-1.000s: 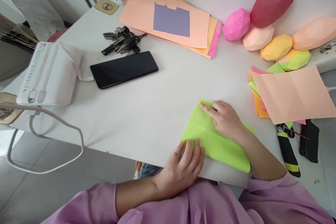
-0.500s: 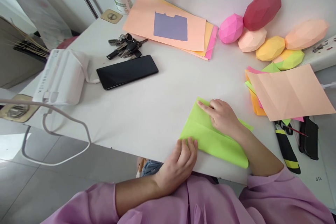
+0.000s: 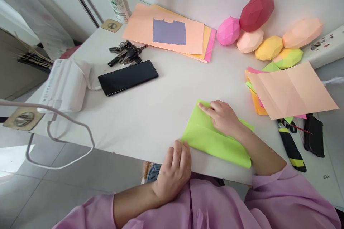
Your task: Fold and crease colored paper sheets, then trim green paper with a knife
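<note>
A folded lime-green paper sheet [image 3: 209, 139] lies near the front edge of the white table [image 3: 161, 103]. My right hand [image 3: 223, 117] rests on top of it, index finger stretched toward the paper's far corner, the other fingers curled. My left hand [image 3: 174, 171] sits at the table's front edge just left of the paper's near corner, fingers curled together, with nothing visible in them. Both arms wear lilac sleeves.
A black phone [image 3: 128, 77] and keys [image 3: 125, 53] lie left of centre, a white device [image 3: 66, 86] with a cable at far left. Peach sheets [image 3: 163, 30] lie at the back, paper polyhedra [image 3: 256, 7] against the wall, coloured sheets [image 3: 290, 91] and dark tools [image 3: 291, 146] at right.
My left hand has slid back off the green paper's near corner to the table edge, and its fingers have curled in. The right hand stays on the paper.
</note>
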Demonstrator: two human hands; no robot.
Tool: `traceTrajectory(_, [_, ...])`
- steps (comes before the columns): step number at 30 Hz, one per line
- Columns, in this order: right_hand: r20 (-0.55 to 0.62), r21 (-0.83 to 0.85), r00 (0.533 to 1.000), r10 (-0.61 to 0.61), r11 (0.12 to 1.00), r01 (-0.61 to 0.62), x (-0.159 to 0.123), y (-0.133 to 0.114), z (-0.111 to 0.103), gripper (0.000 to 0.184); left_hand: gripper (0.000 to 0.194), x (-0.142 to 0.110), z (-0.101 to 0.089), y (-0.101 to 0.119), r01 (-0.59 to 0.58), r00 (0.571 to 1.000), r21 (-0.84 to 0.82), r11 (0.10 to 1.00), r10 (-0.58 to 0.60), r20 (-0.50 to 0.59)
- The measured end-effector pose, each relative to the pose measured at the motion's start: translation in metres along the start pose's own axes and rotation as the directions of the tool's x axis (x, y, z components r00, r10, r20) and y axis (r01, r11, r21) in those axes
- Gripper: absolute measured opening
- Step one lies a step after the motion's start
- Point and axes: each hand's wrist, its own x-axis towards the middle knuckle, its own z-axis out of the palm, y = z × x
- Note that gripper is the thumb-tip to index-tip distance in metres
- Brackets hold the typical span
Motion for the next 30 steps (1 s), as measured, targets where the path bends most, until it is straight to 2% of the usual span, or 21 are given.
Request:
traceTrajectory(4, [-0.003, -0.004, 1.000, 0.008, 1.000, -0.008, 0.000, -0.002, -0.001, 0.061, 0.033, -0.004, 0.000, 0.003, 0.036, 0.999, -0.005, 0.999, -0.036, 0.005])
traceTrajectory(8, [0.009, -0.008, 1.000, 0.022, 1.000, -0.022, 0.000, -0.003, 0.000, 0.063, 0.035, -0.006, -0.001, 0.004, 0.007, 0.999, 0.003, 1.000, -0.007, 0.038])
traceTrajectory(13, [0.024, -0.010, 0.999, 0.039, 0.999, -0.039, 0.001, -0.004, 0.001, 0.067, 0.030, -0.004, -0.002, 0.000, -0.099, 0.994, 0.067, 0.993, 0.096, 0.056])
traceTrajectory(17, [0.029, -0.020, 0.998, 0.049, 0.999, -0.049, 0.001, -0.006, 0.000, 0.067, 0.031, -0.002, -0.002, -0.008, -0.240, 0.966, 0.064, 0.969, 0.232, 0.109])
traceTrajectory(20, [0.060, -0.027, 0.997, 0.055, 0.998, -0.053, 0.002, -0.007, -0.001, 0.067, 0.030, -0.003, 0.000, -0.020, -0.269, 0.961, -0.053, 0.962, 0.272, 0.050])
traceTrajectory(23, [0.084, -0.026, 0.995, 0.057, 0.998, -0.055, 0.003, -0.007, -0.002, 0.065, 0.026, -0.005, 0.003, -0.037, -0.231, 0.972, -0.278, 0.933, 0.233, -0.027])
traceTrajectory(27, [0.094, -0.027, 0.994, 0.061, 0.998, -0.059, 0.004, -0.007, -0.003, 0.064, 0.048, -0.004, 0.003, -0.063, -0.179, 0.978, -0.569, 0.803, 0.210, -0.012])
traceTrajectory(28, [0.098, -0.027, 0.993, 0.063, 0.998, -0.061, 0.004, -0.007, -0.003, 0.064, 0.046, -0.001, 0.003, -0.070, -0.178, 0.975, -0.616, 0.767, 0.224, -0.002])
traceTrajectory(30, [0.104, -0.024, 0.993, 0.063, 0.998, -0.060, 0.004, -0.007, -0.003, 0.063, 0.027, 0.010, 0.006, -0.081, -0.158, 0.967, -0.689, 0.708, 0.254, 0.038])
